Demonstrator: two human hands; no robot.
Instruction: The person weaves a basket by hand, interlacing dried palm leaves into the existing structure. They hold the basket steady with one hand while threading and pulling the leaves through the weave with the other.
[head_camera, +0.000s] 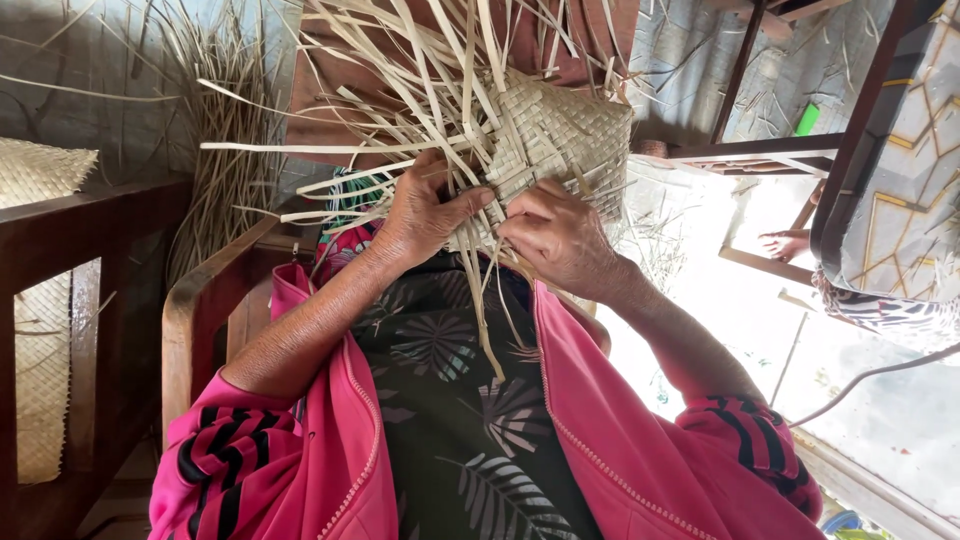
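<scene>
Left hand (425, 215) and right hand (560, 240) both pinched loose strips (400, 80) at near edge of woven mat (560, 130); mat lay just beyond fingers, right hand nearer.

Single cam, worn on the person's head, looked steeply down the chest onto the lap. Landmark: the half-woven straw mat (545, 135), which sat just above frame centre, close to the lens. Below the mat, the pink jacket (620, 450) filled the bottom of the frame, so the cam sat v. near the body. Both forearms ran up from the lower corners toward the mat. Left of the mat, a wooden chair arm (195, 300) was near; right of it, a wooden frame (770, 155) and bright floor lay further off. No 2nd view, so no overlap.
</scene>
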